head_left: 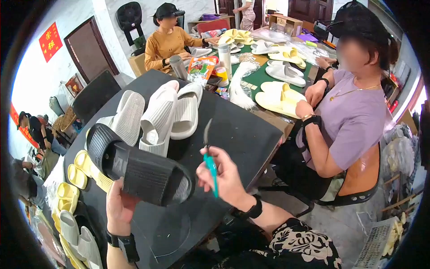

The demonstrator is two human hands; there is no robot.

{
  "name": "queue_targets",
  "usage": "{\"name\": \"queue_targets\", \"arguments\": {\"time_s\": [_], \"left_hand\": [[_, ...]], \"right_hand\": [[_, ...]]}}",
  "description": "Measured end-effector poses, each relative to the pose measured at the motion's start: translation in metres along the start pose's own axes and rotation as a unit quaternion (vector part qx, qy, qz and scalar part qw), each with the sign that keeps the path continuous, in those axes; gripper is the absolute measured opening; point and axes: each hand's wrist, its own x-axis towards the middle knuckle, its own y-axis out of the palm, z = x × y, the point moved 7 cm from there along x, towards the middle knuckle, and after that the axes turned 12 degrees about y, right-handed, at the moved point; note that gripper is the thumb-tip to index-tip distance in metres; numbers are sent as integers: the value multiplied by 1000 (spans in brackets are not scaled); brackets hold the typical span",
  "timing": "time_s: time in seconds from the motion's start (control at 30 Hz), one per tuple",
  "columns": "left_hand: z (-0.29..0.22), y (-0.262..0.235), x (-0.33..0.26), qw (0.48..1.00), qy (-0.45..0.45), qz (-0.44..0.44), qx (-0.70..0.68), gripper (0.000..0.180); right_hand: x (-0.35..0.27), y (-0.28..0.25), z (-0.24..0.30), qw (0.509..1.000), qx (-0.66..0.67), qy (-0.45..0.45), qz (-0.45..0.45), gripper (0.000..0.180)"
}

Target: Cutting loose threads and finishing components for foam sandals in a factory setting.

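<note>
In my left hand (120, 207) are black slippers (150, 179) with ribbed straps, which look like a pair fitted together end to end. My fingers are closed on their near side, and they are lifted above the black table. My right hand (226, 179), just right of the slippers, is closed round teal-handled scissors (210, 168). Their curved metal tip points up and away, apart from the slippers. Beyond the black pair stand white slippers (159, 119) and grey-white slippers (130, 116) on the table.
Yellow slippers (85, 168) and grey slippers (83, 237) line the left table edge. A co-worker in a purple shirt (354, 107) sits at right, another in a mustard top (163, 47) at the far side. Yellow slippers (280, 96) lie on the green table surface (255, 80).
</note>
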Motion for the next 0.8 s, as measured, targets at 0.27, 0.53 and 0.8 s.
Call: {"name": "queue_targets", "arguments": {"time_s": [0.27, 0.53, 0.8], "left_hand": [[29, 36, -55, 996, -61, 7, 69, 27], [77, 70, -4, 991, -82, 56, 90, 37], [85, 75, 87, 990, -50, 79, 108, 30]], "right_hand": [[6, 0, 54, 979, 197, -9, 60, 37], [22, 13, 54, 967, 244, -21, 77, 33], [43, 10, 45, 981, 191, -16, 27, 40]]}}
